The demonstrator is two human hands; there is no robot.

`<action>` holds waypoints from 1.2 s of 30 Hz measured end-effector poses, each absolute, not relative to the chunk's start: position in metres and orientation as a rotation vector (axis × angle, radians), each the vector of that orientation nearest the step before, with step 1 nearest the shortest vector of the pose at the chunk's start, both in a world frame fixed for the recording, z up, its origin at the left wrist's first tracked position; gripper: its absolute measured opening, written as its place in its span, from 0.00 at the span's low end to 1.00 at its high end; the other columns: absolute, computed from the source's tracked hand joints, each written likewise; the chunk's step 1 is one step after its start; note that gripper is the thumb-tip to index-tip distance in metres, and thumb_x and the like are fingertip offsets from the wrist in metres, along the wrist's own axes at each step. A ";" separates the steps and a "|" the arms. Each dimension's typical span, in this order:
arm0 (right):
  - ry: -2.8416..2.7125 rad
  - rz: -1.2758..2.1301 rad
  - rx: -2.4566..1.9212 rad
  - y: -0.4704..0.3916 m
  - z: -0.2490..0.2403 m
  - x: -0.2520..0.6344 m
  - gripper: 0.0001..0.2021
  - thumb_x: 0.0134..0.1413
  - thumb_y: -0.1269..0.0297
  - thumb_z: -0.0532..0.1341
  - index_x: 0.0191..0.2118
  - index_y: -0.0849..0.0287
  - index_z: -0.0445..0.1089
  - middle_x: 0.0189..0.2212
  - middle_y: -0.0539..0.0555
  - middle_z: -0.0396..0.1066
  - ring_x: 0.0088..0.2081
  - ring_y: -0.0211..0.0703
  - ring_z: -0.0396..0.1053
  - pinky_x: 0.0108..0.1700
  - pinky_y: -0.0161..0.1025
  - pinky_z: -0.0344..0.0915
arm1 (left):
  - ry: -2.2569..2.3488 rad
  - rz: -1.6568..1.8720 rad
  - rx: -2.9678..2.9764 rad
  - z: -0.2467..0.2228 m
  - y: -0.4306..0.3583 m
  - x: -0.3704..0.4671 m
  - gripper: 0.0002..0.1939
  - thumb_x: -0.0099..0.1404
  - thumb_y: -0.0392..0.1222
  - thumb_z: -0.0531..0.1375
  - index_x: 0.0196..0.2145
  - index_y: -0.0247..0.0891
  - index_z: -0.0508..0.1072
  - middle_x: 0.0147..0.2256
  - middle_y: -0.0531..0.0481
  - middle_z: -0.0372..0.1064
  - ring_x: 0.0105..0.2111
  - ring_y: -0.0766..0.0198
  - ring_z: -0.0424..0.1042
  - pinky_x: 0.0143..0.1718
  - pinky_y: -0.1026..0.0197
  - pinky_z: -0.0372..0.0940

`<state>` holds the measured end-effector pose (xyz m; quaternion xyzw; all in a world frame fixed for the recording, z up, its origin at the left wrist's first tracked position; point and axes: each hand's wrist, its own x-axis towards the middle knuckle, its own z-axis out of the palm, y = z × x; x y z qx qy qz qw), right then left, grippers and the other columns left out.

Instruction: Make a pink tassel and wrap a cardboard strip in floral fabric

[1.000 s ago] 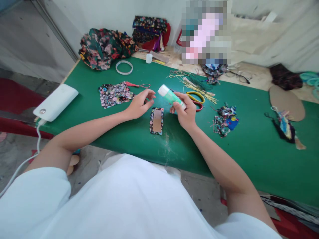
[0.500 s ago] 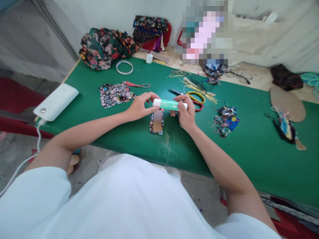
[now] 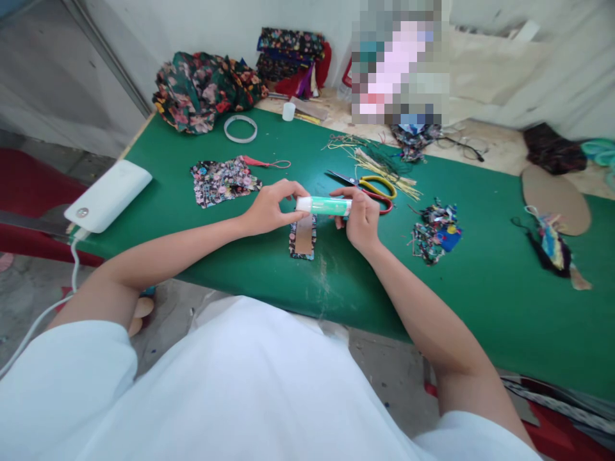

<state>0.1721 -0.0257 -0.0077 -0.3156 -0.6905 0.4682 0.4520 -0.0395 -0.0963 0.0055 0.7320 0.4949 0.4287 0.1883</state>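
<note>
A green and white glue stick (image 3: 329, 206) is held level above the table between my two hands. My left hand (image 3: 273, 208) pinches its white end between thumb and fingers. Around the other end, my right hand (image 3: 361, 219) is closed, covering that tip. Below the glue stick lies a floral fabric strip (image 3: 311, 251) with a brown card piece (image 3: 303, 237) on it, its upper part partly hidden. Just beyond my right hand rest scissors (image 3: 379, 187) with yellow and red handles, blades apart.
Floral fabric pieces (image 3: 218, 182) with a red cord lie left; a tape roll (image 3: 241, 129) is behind them. Threads (image 3: 384, 169) and fabric scraps (image 3: 435, 234) lie right. A white power bank (image 3: 109, 195) with a cable sits at the green table's (image 3: 230, 269) left edge.
My right hand has shifted its grip on the glue stick, its fingers now wrapping over the end. The glue stick has become nearly level; the left hand stays about the same.
</note>
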 end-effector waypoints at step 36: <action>-1.960 0.980 -0.762 -0.024 -0.019 0.170 0.21 0.57 0.39 0.61 0.37 0.54 0.70 0.38 0.55 0.73 0.36 0.44 0.70 0.39 0.46 0.72 | 1.467 0.873 2.289 -0.007 -0.086 -0.044 0.18 0.59 0.46 0.66 0.44 0.36 0.71 0.44 0.44 0.73 0.45 0.56 0.69 0.51 0.53 0.62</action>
